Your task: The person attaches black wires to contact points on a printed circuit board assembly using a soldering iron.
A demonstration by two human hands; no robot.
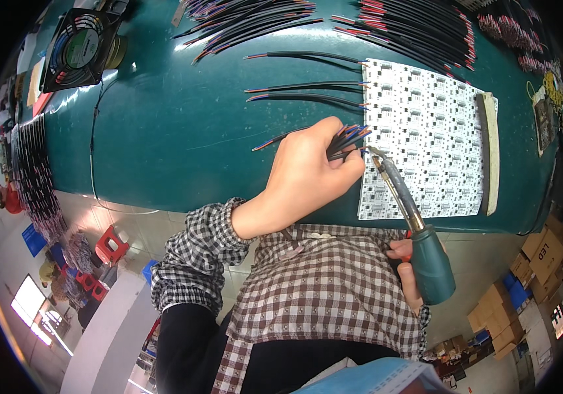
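My left hand [311, 167] is closed around a small bunch of black cables [347, 139] with red and blue wire ends. Its fingertips hold one cable end against the left edge of a white circuit board panel [426, 141] with rows of small dark parts. A green-handled soldering iron [431, 266] is in my right hand [409, 276], partly hidden behind the handle. The iron's bent tip comes down at the board's left edge, just beside my left fingertips. Farther up that edge, black cables [308, 87] lie with their ends at the board.
A long pale bar [489, 154] lies along the panel's right side. Piles of black cables [419, 33] cover the far side of the green table [183, 144]. A small fan [81, 49] stands far left; more cables [32, 171] hang over the left edge.
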